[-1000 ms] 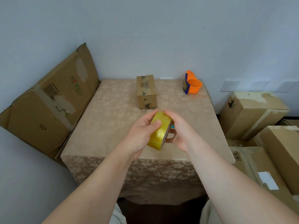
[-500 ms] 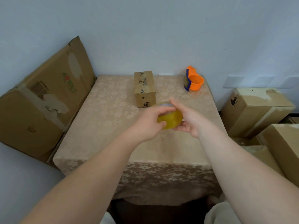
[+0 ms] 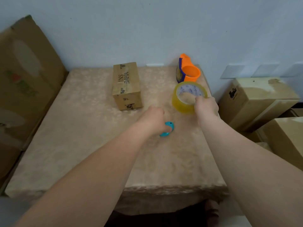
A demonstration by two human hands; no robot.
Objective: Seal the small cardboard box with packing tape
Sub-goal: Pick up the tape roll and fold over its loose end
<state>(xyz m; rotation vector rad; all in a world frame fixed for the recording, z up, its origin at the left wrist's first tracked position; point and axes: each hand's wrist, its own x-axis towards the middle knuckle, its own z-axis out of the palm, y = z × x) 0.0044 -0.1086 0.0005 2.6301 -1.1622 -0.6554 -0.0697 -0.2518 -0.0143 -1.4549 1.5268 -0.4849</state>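
Note:
The small cardboard box (image 3: 127, 86) stands closed at the back middle of the table (image 3: 82, 145), tape strips showing on its top. To its right, a yellowish roll of packing tape (image 3: 183, 102) lies flat on the cloth, and my right hand (image 3: 205, 106) grips its near rim. My left hand (image 3: 155, 120) is lower, in front of the box, with its fingers closed on a small blue cutter (image 3: 168, 130) that rests on the table.
An orange tape dispenser (image 3: 188, 71) stands at the back right corner by the wall. A large flattened carton (image 3: 24, 82) leans left of the table. Several cardboard boxes (image 3: 255, 99) are stacked on the floor to the right.
Both hands held the tape roll in the air before. Now the roll sits on the table at the right under my right hand, and my left hand has dropped onto the blue cutter.

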